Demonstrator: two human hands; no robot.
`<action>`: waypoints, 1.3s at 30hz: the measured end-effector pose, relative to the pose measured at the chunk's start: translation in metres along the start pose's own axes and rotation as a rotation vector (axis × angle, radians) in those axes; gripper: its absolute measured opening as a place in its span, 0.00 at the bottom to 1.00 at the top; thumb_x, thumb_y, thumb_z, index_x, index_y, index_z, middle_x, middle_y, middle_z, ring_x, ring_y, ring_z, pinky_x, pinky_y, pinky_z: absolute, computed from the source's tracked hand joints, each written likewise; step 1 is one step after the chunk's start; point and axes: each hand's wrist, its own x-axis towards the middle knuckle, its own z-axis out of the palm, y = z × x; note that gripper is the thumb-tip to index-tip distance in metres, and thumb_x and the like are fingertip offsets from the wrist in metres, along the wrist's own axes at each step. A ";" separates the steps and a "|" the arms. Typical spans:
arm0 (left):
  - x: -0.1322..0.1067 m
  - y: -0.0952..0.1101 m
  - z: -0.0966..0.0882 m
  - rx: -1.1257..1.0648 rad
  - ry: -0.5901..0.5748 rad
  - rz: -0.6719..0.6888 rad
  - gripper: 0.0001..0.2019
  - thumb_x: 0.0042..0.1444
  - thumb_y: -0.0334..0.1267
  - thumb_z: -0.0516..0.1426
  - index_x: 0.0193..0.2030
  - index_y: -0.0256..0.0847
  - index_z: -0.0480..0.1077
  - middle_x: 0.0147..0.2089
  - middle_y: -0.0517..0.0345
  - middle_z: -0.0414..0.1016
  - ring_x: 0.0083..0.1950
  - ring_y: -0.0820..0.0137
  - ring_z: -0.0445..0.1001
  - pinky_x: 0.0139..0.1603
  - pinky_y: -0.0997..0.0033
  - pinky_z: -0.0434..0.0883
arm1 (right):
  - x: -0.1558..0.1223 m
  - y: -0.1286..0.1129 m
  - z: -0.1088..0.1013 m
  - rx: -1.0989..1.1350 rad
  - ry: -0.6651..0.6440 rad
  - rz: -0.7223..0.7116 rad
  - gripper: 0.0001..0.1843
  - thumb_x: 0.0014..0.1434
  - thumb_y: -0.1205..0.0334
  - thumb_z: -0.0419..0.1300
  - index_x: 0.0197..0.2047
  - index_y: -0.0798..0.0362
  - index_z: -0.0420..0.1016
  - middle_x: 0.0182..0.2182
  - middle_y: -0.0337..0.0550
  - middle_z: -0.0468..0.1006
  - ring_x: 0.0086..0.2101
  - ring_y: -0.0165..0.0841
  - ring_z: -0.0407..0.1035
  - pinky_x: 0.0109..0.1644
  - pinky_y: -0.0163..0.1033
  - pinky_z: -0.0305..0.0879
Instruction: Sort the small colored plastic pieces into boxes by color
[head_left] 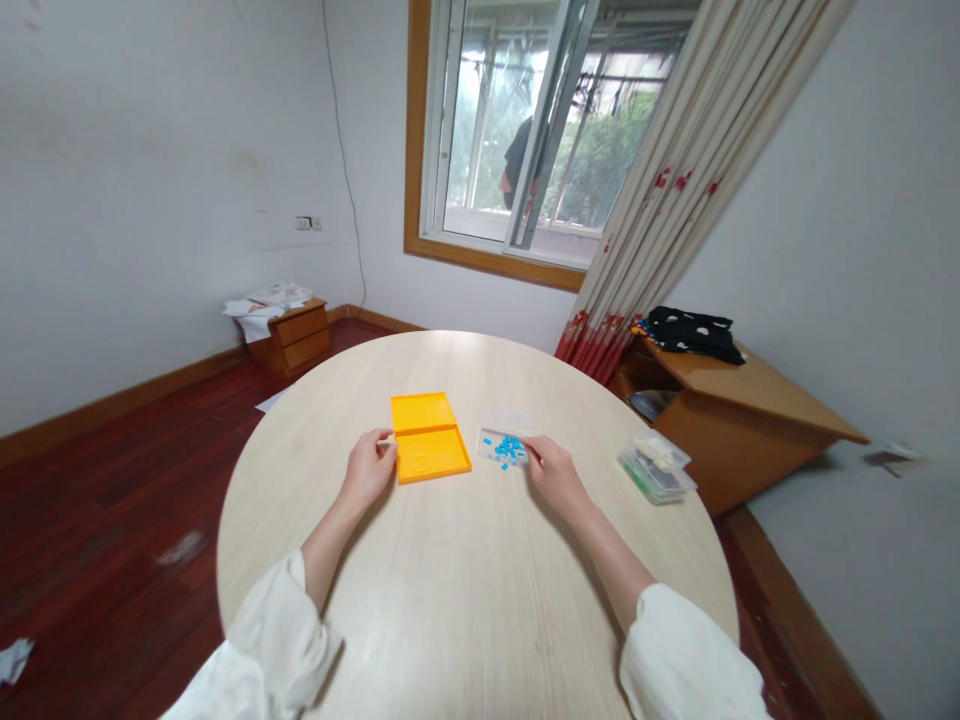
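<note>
An open yellow plastic case (431, 410) lies on the round table, its two halves spread flat. Several small yellow pieces (429, 462) lie in its nearer half. At the case's left edge, my left hand (370, 468) is closed in a pinch, with a small pale thing (385, 442) showing at the fingertips; its kind is unclear. To the right of the case sits a shallow clear plastic box (487, 452) with several small blue pieces (508, 446) in it. My right hand (553, 472) is closed at this box's right edge, fingertips partly hidden.
Stacked clear boxes (656, 468) with green and pale contents stand near the right edge of the round table (450, 610). Beyond it are a wooden desk (757, 400) with black cloth (694, 333) and a curtain (667, 210). A small cabinet (300, 335) with papers stands back left.
</note>
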 end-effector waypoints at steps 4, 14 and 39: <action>0.017 -0.004 0.004 0.009 -0.048 -0.009 0.19 0.51 0.32 0.55 0.52 0.35 0.65 0.51 0.41 0.72 0.42 0.64 0.74 0.48 0.63 0.68 | -0.021 -0.016 0.007 -0.045 -0.173 -0.119 0.12 0.60 0.70 0.49 0.40 0.55 0.72 0.36 0.48 0.74 0.39 0.34 0.68 0.43 0.40 0.67; 0.055 0.014 0.011 -0.362 -0.208 -0.421 0.29 0.51 0.25 0.55 0.61 0.35 0.54 0.49 0.44 0.73 0.36 0.72 0.75 0.30 0.78 0.68 | -0.019 -0.003 0.034 -0.202 -0.194 -0.043 0.12 0.60 0.73 0.47 0.35 0.55 0.70 0.32 0.46 0.72 0.35 0.33 0.67 0.38 0.36 0.65; 0.043 0.000 -0.013 -0.402 -0.472 0.109 0.15 0.43 0.34 0.55 0.38 0.35 0.76 0.42 0.50 0.75 0.44 0.63 0.72 0.47 0.65 0.68 | -0.010 -0.003 0.001 -0.070 0.142 -0.076 0.13 0.62 0.64 0.47 0.42 0.54 0.71 0.33 0.47 0.75 0.36 0.37 0.69 0.41 0.43 0.66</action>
